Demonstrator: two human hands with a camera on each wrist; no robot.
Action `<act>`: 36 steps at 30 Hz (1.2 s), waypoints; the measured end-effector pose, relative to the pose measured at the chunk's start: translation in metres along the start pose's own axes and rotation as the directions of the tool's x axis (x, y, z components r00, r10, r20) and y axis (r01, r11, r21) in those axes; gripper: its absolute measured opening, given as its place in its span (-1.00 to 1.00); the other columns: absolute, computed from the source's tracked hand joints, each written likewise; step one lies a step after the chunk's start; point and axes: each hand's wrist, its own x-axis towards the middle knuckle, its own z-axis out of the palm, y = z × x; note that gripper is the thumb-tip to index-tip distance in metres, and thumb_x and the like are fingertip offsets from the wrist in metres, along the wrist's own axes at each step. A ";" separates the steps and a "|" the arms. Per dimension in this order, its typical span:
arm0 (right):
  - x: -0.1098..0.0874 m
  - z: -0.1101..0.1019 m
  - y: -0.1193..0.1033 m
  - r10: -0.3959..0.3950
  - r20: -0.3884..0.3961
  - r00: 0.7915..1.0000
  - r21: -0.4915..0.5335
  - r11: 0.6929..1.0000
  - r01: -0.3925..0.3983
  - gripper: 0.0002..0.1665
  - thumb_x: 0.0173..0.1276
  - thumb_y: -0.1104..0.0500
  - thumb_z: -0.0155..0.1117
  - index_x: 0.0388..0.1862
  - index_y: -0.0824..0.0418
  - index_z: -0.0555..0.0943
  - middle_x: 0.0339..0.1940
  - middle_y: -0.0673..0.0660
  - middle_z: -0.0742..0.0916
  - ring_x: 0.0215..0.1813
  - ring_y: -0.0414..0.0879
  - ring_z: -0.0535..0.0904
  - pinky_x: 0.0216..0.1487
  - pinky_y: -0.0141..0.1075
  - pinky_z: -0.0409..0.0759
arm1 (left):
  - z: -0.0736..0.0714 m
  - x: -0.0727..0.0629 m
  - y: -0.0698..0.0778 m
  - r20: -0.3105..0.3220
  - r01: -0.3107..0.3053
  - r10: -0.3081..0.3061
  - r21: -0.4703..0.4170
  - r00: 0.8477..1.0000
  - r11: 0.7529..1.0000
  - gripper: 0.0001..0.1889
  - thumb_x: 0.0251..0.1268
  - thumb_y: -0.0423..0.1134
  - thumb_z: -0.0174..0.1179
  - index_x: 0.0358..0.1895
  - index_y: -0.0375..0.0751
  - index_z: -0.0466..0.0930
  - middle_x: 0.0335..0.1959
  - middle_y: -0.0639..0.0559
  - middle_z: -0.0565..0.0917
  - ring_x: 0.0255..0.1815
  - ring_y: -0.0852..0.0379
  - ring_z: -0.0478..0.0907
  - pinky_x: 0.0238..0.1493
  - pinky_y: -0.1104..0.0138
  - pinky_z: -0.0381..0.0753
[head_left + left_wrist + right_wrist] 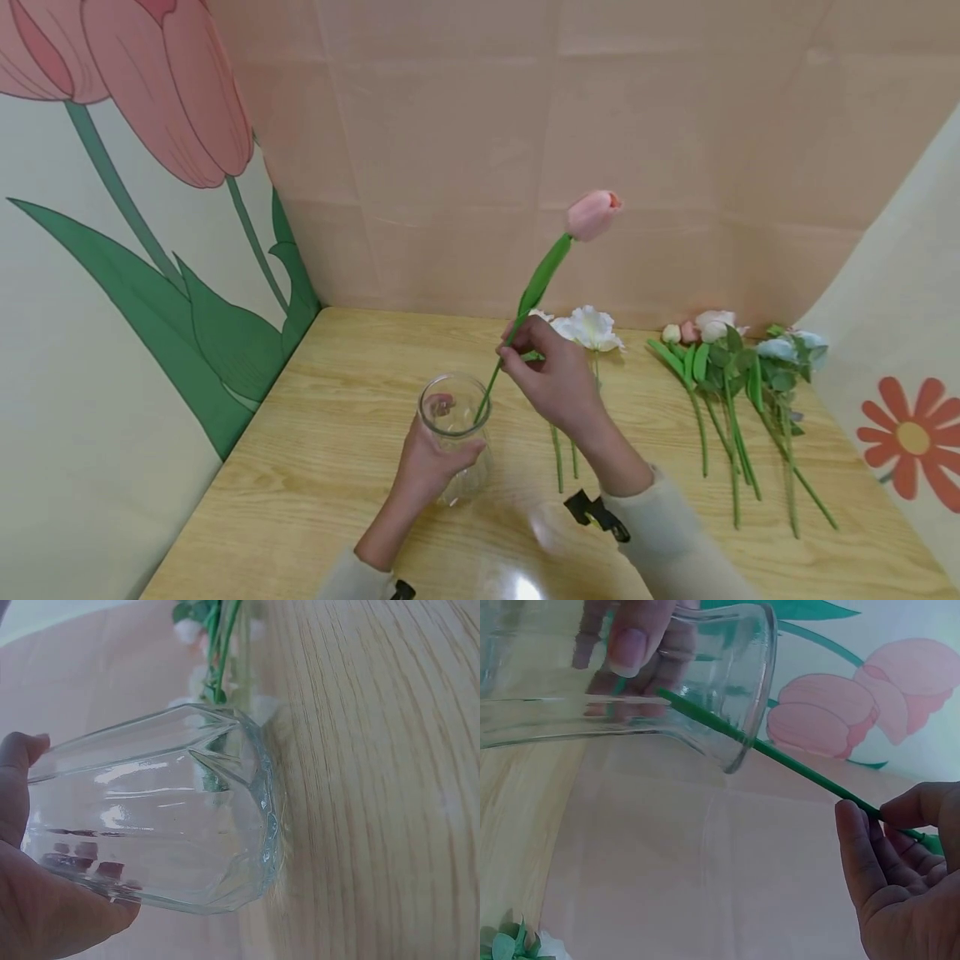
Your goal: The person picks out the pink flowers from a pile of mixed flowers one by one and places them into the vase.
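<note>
My left hand (429, 465) grips a clear glass vase (165, 810), thumb across the near side and fingers round the far side. The vase's faceted base is right at the wooden tabletop in the left wrist view. Between thumb and fingertips, my right hand (558, 379) pinches the green stem (810, 771) of a pink tulip (592, 215). The stem slants down through the vase's mouth, its lower end inside the glass. Bloom and long leaf rise above my right hand, leaning right.
White flowers (588, 327) lie on the table (337, 400) behind my right hand, which partly hides them. Farther right are several stems with pink, cream and pale blue blooms (780, 348). A plain backdrop (450, 167) stands at the table's back edge; printed flower panels flank it.
</note>
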 end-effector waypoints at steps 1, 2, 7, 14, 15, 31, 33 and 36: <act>0.000 0.001 0.000 0.001 0.006 1.000 -0.007 1.000 -0.001 -0.90 0.39 0.36 0.29 -0.16 0.23 0.58 -0.35 0.15 0.78 -0.27 0.00 0.74 -0.26 -0.34 0.75 | 0.000 0.000 0.000 0.000 0.000 0.000 0.002 1.000 1.000 -0.19 -0.03 -0.14 0.58 0.31 -0.15 0.34 0.28 -0.22 0.48 0.29 -0.28 0.45 0.23 -0.13 0.50; 0.000 0.002 0.000 0.003 0.012 1.000 -0.015 1.000 -0.003 -0.90 0.39 0.35 0.29 -0.16 0.23 0.58 -0.34 0.14 0.78 -0.27 0.00 0.74 -0.25 -0.33 0.75 | 0.000 0.000 0.000 0.001 0.001 -0.001 0.004 1.000 1.000 -0.19 -0.03 -0.14 0.58 0.31 -0.14 0.34 0.29 -0.22 0.48 0.29 -0.27 0.45 0.23 -0.14 0.50; -0.002 0.006 0.003 0.022 0.060 0.998 -0.035 0.999 -0.020 -0.91 0.41 0.32 0.28 -0.15 0.22 0.57 -0.33 0.12 0.78 -0.25 -0.05 0.74 -0.21 -0.33 0.75 | -0.001 -0.001 0.001 0.001 0.001 -0.001 0.010 1.000 1.000 -0.19 -0.04 -0.12 0.58 0.30 -0.12 0.34 0.29 -0.20 0.49 0.31 -0.29 0.43 0.25 -0.17 0.47; -0.004 0.009 0.006 0.044 0.098 0.994 -0.052 0.998 -0.039 -0.91 0.42 0.29 0.29 -0.14 0.18 0.57 -0.31 0.08 0.77 -0.22 -0.10 0.73 -0.21 -0.32 0.75 | -0.001 0.000 0.001 -0.005 0.008 -0.008 -0.005 1.000 1.000 -0.18 -0.08 -0.15 0.59 0.30 -0.16 0.35 0.28 -0.22 0.50 0.31 -0.32 0.44 0.27 -0.16 0.46; -0.005 0.009 0.007 0.046 0.100 0.994 -0.055 0.998 -0.040 -0.91 0.42 0.28 0.29 -0.14 0.18 0.58 -0.31 0.07 0.77 -0.21 -0.10 0.73 -0.21 -0.32 0.75 | -0.001 0.000 0.001 -0.002 0.007 -0.007 -0.007 1.000 1.000 -0.18 -0.07 -0.15 0.58 0.30 -0.17 0.35 0.28 -0.22 0.49 0.31 -0.33 0.43 0.27 -0.16 0.47; -0.008 0.011 0.011 0.046 0.142 0.989 -0.109 0.994 -0.030 -0.88 0.41 0.26 0.30 -0.11 0.18 0.59 -0.33 0.03 0.76 -0.17 -0.10 0.73 -0.25 -0.35 0.74 | -0.002 0.000 0.004 0.022 0.004 -0.004 0.001 1.000 1.000 -0.19 -0.01 -0.14 0.56 0.31 -0.15 0.31 0.31 -0.21 0.45 0.34 -0.33 0.40 0.25 -0.18 0.47; -0.008 0.011 0.011 0.051 0.156 0.986 -0.110 0.993 -0.034 -0.88 0.40 0.26 0.30 -0.11 0.17 0.60 -0.33 0.05 0.77 -0.17 -0.10 0.73 -0.25 -0.35 0.74 | -0.002 0.000 0.003 0.021 0.005 -0.005 0.002 1.000 1.000 -0.19 -0.02 -0.14 0.56 0.31 -0.14 0.32 0.31 -0.20 0.46 0.34 -0.33 0.40 0.25 -0.18 0.48; -0.009 0.011 0.011 0.055 0.178 0.983 -0.118 0.992 -0.034 -0.88 0.39 0.26 0.29 -0.11 0.19 0.61 -0.34 0.07 0.77 -0.20 -0.10 0.73 -0.25 -0.33 0.73 | -0.001 -0.001 0.003 0.018 0.007 -0.007 0.003 1.000 1.000 -0.19 -0.03 -0.14 0.57 0.31 -0.14 0.32 0.31 -0.20 0.46 0.33 -0.32 0.42 0.24 -0.17 0.49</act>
